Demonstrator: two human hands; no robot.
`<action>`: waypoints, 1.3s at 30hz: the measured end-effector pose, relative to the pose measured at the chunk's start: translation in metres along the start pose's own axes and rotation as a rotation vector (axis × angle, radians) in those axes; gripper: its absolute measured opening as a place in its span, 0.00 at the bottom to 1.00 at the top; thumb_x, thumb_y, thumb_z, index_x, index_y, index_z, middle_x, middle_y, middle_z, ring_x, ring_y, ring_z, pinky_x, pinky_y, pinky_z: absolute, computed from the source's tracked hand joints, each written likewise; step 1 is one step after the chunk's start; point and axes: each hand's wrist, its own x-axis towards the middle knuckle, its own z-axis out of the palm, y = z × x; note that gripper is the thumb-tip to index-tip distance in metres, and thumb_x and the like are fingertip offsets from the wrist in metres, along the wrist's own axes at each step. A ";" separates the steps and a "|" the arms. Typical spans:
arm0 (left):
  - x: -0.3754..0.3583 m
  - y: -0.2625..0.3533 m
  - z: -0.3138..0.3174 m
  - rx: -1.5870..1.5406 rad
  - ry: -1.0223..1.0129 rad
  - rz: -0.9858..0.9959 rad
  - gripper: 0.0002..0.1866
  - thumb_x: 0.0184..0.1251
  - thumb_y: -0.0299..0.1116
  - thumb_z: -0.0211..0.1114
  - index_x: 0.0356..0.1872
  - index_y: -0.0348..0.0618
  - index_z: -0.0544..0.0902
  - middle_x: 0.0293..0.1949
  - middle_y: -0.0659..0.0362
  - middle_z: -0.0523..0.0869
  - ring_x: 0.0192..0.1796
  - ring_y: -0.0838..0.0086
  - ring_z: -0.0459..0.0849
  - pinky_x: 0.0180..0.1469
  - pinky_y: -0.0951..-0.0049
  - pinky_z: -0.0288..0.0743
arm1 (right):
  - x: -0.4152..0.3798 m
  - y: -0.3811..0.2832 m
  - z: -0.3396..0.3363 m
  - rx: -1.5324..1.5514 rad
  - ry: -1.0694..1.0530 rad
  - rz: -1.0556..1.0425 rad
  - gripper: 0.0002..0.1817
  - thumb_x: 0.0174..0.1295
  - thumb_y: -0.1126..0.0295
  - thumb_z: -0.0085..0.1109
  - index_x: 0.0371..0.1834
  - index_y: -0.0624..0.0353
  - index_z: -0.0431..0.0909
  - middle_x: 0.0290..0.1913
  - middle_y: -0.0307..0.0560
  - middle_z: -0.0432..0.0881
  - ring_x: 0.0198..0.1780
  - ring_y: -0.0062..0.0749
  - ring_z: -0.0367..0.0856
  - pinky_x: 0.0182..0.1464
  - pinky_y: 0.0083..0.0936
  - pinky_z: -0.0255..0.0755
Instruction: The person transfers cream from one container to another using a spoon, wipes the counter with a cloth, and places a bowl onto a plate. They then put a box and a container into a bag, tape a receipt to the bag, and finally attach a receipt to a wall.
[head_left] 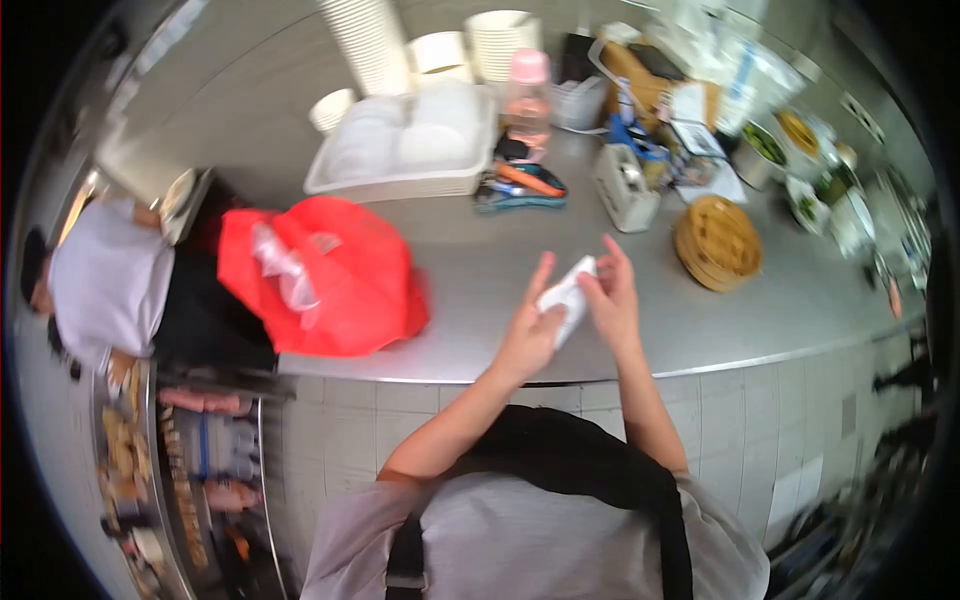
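Observation:
Between my two hands, above the steel counter [480,330], is a small white folded paper or packet [570,300]. My left hand [532,325] holds its left side, with the thumb across it and a finger pointing up. My right hand [612,295] pinches its upper right side, other fingers raised. A red bag [330,275] with a pale knotted part lies on the counter to the left. To the right of my hands sits a round bamboo steamer basket [718,243].
A white tray of clear lids [318,178], stacked bowls [365,45], a pink bottle [528,100] and a white dispenser [625,188] stand along the back. Containers of greens [762,148] are at right. Another person [110,280] stands at far left, beside shelves.

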 end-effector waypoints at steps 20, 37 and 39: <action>-0.100 0.126 -0.088 0.725 0.912 0.456 0.30 0.53 0.24 0.60 0.58 0.39 0.58 0.36 0.55 0.78 0.38 0.77 0.77 0.41 0.78 0.71 | -0.014 -0.080 0.163 0.442 -0.758 -0.159 0.08 0.55 0.73 0.54 0.37 0.63 0.70 0.33 0.40 0.73 0.35 0.21 0.71 0.38 0.16 0.65; -0.045 0.226 -0.230 0.951 0.229 -0.135 0.15 0.50 0.26 0.61 0.39 0.38 0.68 0.29 0.55 0.77 0.34 0.72 0.79 0.36 0.73 0.72 | 0.034 -0.086 0.224 0.453 -0.298 -0.039 0.19 0.56 0.84 0.42 0.50 0.57 0.56 0.34 0.45 0.76 0.32 0.19 0.74 0.33 0.14 0.67; -0.038 0.217 -0.228 1.000 0.210 -0.071 0.15 0.50 0.27 0.61 0.39 0.38 0.68 0.28 0.54 0.78 0.33 0.70 0.79 0.35 0.72 0.72 | 0.028 -0.086 0.221 0.423 -0.294 -0.035 0.20 0.56 0.84 0.42 0.51 0.58 0.54 0.34 0.45 0.76 0.33 0.19 0.73 0.33 0.14 0.67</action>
